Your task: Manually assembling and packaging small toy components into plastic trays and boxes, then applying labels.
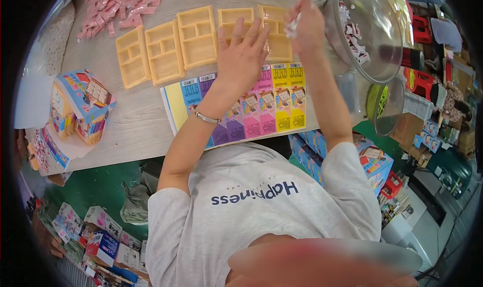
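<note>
Your left hand (pixel 242 55) is above the fourth yellow compartment tray (pixel 228 13), counted from the left, with its fingers spread and partly covering this tray. It grips nothing that I can see, but I cannot tell if the fingertips touch the tray. Your left wrist carries a metal bracelet (pixel 207 118).

Your right hand (pixel 308 28) is raised between the fifth yellow compartment tray (pixel 277 51) and the large clear bowl (pixel 385 25). Its fingers are closed around a small white piece (pixel 293 27). This hand is blurred, so I cannot tell if you hold one piece or several. Inside the bowl, near its left wall, lie small white pieces (pixel 356 33) with dark and red marks.

The five trays stand side by side in a slightly curved row across the table (pixel 128 128), and each one is divided into several compartments. Just below the row, nearer to your body, lies a printed sheet (pixel 258 124) with blue, purple, pink and yellow strips; your left forearm crosses over it. At the far left side of the table there is a house-shaped cardboard box (pixel 76 94) with a blue printed roof. Behind the left trays, many pink sachets (pixel 118 8) are spread in a loose pile.
</note>
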`<control>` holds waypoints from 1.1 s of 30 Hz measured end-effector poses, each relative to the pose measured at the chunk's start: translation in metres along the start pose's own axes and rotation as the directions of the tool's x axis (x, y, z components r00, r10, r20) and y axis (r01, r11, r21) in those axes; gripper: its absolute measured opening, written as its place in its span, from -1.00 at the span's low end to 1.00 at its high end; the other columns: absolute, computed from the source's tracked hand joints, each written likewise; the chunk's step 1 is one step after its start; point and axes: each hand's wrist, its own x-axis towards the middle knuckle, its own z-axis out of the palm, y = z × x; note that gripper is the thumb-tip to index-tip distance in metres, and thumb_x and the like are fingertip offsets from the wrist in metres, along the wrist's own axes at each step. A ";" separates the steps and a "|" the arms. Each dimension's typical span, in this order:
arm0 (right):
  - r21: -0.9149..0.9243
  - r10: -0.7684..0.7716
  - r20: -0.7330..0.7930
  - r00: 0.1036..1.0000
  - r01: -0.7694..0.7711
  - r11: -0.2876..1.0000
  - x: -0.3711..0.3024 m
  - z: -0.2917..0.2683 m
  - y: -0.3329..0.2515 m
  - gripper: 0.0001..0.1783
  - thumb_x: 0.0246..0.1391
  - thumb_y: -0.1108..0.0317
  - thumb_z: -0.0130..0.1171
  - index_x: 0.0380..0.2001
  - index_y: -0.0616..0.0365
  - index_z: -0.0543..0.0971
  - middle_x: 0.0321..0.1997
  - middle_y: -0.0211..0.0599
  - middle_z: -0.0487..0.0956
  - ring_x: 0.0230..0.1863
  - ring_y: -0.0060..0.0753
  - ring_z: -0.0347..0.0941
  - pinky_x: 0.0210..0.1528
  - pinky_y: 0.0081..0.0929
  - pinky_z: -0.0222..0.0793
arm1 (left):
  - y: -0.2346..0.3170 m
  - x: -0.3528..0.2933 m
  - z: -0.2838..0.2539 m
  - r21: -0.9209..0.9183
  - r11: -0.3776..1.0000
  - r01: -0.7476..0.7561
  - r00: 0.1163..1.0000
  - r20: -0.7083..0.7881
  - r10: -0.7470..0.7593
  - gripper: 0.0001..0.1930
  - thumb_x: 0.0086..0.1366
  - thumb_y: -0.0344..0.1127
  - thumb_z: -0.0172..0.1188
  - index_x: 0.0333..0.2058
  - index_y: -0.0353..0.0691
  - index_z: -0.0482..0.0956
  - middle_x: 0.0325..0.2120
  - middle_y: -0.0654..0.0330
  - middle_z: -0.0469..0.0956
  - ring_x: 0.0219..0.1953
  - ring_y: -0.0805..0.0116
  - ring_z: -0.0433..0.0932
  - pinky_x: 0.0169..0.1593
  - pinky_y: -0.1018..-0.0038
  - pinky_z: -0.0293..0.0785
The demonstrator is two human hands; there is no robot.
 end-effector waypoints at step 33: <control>-0.207 -0.427 -0.098 0.899 0.402 0.892 -0.045 -0.007 0.039 -0.73 0.31 0.23 -0.04 -0.39 0.19 0.47 -0.59 -0.39 0.38 -0.56 -0.54 0.24 -0.43 -0.52 0.21 | 0.030 0.000 0.011 0.064 0.996 -0.054 0.998 0.028 0.052 -0.19 0.14 0.25 0.24 0.27 -0.09 0.38 0.29 0.17 0.31 0.42 0.17 0.10 0.42 -0.08 -0.19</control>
